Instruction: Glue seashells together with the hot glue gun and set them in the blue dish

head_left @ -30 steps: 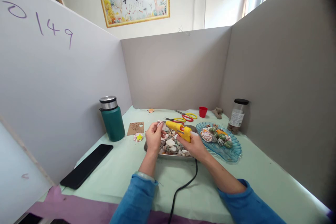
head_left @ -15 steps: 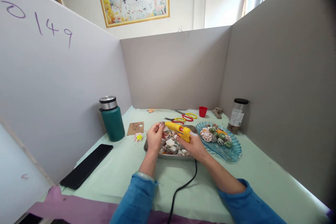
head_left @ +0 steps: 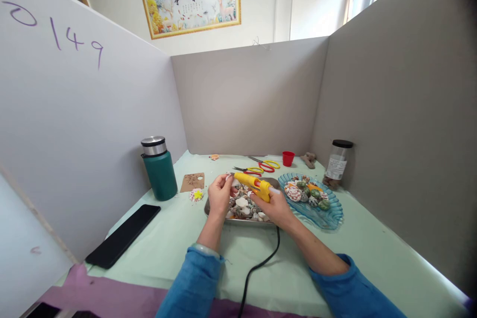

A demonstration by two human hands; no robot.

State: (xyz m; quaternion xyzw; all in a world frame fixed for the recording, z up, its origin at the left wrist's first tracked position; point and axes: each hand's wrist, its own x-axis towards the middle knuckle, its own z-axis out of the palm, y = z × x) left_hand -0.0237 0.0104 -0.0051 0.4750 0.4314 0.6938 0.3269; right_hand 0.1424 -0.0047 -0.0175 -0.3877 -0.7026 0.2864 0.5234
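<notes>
My right hand point(head_left: 275, 205) is closed round the handle of a yellow hot glue gun point(head_left: 250, 181), whose nozzle points left. A black cord runs from the grip toward the table's front edge. At the nozzle, my left hand point(head_left: 220, 193) pinches a small pale piece point(head_left: 228, 176), possibly a shell; the fingers cover most of it. Whether the nozzle touches the piece I cannot tell. Beneath both hands lies a metal tray point(head_left: 238, 223) heaped with shells point(head_left: 242, 202) in white, grey and brown.
A blue scalloped plate point(head_left: 333, 218) of shells stands right, near a black-lidded jar point(head_left: 336, 164). Behind the tray lie scissors point(head_left: 249, 170) and a red cup point(head_left: 288, 159). Left are a green bottle point(head_left: 159, 174), a black phone-like slab point(head_left: 122, 236), a brown card point(head_left: 192, 182) and a starred disc point(head_left: 196, 195).
</notes>
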